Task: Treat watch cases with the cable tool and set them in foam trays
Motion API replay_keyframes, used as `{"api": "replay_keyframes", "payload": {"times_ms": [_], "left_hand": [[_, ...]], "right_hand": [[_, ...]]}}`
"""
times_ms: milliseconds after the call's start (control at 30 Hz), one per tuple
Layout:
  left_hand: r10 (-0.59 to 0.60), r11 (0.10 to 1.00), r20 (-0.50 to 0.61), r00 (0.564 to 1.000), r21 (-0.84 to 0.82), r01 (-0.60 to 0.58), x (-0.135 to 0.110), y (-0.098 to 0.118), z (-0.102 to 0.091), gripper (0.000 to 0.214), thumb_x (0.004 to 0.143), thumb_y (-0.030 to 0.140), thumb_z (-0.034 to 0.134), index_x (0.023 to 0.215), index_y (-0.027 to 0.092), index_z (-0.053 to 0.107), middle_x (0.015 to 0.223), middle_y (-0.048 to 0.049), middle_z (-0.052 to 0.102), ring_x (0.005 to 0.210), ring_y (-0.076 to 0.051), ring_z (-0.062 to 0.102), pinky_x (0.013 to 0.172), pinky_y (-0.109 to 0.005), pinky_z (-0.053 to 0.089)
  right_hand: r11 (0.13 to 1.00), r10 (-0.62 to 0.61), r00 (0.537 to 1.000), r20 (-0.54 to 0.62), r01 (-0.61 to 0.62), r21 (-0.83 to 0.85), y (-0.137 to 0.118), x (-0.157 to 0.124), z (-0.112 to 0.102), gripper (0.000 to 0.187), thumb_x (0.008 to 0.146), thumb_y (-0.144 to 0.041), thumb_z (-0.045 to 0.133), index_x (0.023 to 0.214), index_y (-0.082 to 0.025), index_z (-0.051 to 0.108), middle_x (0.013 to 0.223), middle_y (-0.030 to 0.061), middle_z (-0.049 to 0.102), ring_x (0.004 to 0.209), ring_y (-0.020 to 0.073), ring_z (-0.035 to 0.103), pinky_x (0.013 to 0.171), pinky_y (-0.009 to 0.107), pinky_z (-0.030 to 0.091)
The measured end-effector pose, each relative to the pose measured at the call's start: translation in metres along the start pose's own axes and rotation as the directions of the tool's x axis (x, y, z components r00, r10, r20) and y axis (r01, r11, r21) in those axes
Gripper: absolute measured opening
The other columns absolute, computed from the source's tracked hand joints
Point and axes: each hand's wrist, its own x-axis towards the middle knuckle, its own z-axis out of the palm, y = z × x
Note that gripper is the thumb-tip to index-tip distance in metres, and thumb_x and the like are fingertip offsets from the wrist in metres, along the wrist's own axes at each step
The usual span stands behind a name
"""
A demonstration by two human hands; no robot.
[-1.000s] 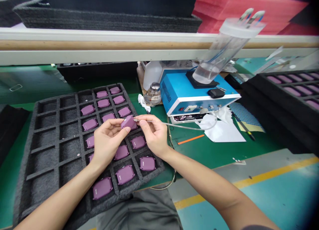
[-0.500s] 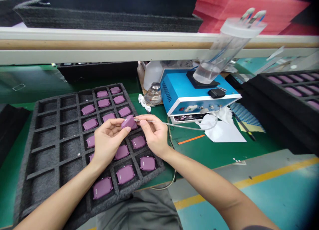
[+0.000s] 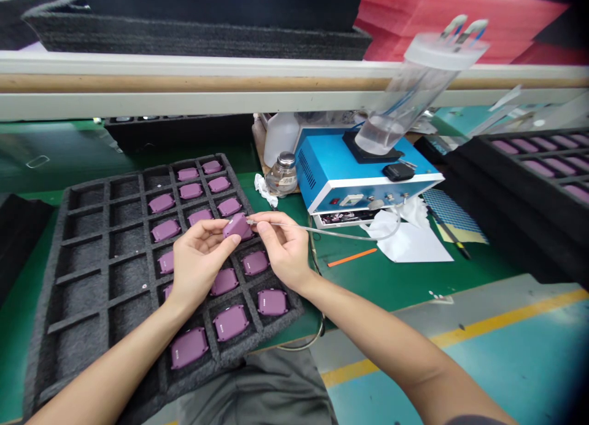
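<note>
While left hand (image 3: 197,259) pinches purple case (image 3: 235,226), right hand (image 3: 288,253) grips clear tube (image 3: 329,232) — bottle label (image 3: 288,181) blurred.

Left hand (image 3: 200,259) grips 1 purple casing (image 3: 235,226); right hand (image 3: 288,246) holds clear tube (image 3: 331,232) at its edge, above foam tray (image 3: 107,265).

- A white-edged shelf (image 3: 184,103) spans the whole width above the desk (image 3: 381,284), a tan strip (image 3: 184,83) running along its front.
- Dark sheets (image 3: 184,42) and a red stack (image 3: 442,14) sit on the shelf.
- The desk top is green.
- The floor (image 3: 529,351) is grey and teal, divided by a yellow stripe (image 3: 506,322).
- Light falls fairly evenly.
</note>
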Motion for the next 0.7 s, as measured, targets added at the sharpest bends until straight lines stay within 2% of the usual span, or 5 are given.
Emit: {"api": "replay_keyframes", "payload": {"times_ms": [267,700], "left_hand": [[0.016,1.000,0.008,1.000,-0.008,-0.015,0.0005,-0.0005,-0.0004,0.040,0.062,0.030,0.094,0.093,0.015,0.073,0.096,-0.0078,0.078,0.089,-0.020,0.075,0.087,-0.031,0.060],[0.009,1.000,0.005,1.000,-0.006,-0.009,0.0005,-0.0006,-0.0003,0.041,0.061,0.031,0.094,0.092,0.014,0.073,0.096,-0.0081,0.078,0.089,-0.021,0.075,0.089,-0.032,0.060]], "right_hand": [[1.000,0.000,1.000,0.003,0.000,0.012,0.0002,0.0000,0.0001,0.014,0.096,-0.035,0.065,0.099,-0.023,0.073,0.103,0.0059,0.078,0.094,0.0182,0.076,0.087,0.033,0.063],[1.000,-0.002,1.000,-0.003,0.002,0.006,-0.0001,0.0003,0.0005,0.016,0.096,-0.037,0.065,0.098,-0.024,0.073,0.102,0.0058,0.078,0.094,0.0187,0.076,0.086,0.033,0.064]]}}
